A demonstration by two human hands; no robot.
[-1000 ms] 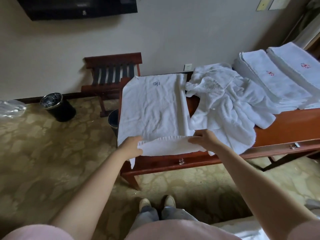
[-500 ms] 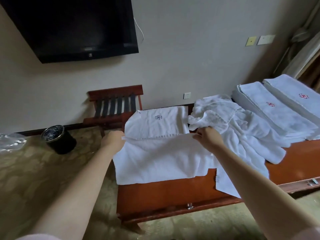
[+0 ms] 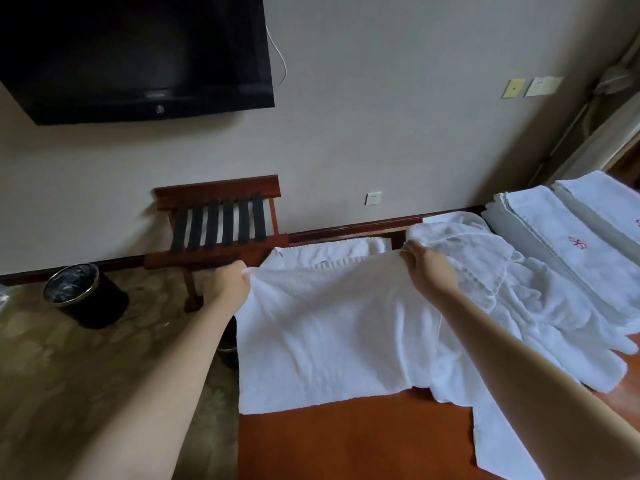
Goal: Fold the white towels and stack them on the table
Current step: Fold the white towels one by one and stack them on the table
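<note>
Towel [image 3: 332, 334]: lies on the left end of the table [image 3: 346, 441], doubled over itself, with the fold toward the person and the upper layer's fringed edge drawn toward the wall. A strip of the lower layer shows past that edge.
Left hand [image 3: 227, 284]: fingers curled round the left corner of the upper edge, pinching it just above the table's left end.
Right hand [image 3: 427, 268]: thumb and fingers clasp the right corner of the same edge, which is stretched between the two hands.
Heap [image 3: 540, 306]: loose white towels crumpled just right of the towel, touching it and partly under the right forearm. One flap hangs toward the table's near edge.
Stacks [image 3: 568, 244]: two piles of folded white towels with red marks, side by side at the table's far right, beyond the heap.
Rack [image 3: 221, 223]: dark wood with black straps, against the wall, left of the table.
Bin [image 3: 83, 294]: black and round, on the patterned carpet, left of the rack.
TV [image 3: 138, 53]: dark screen on the wall, above the rack.
</note>
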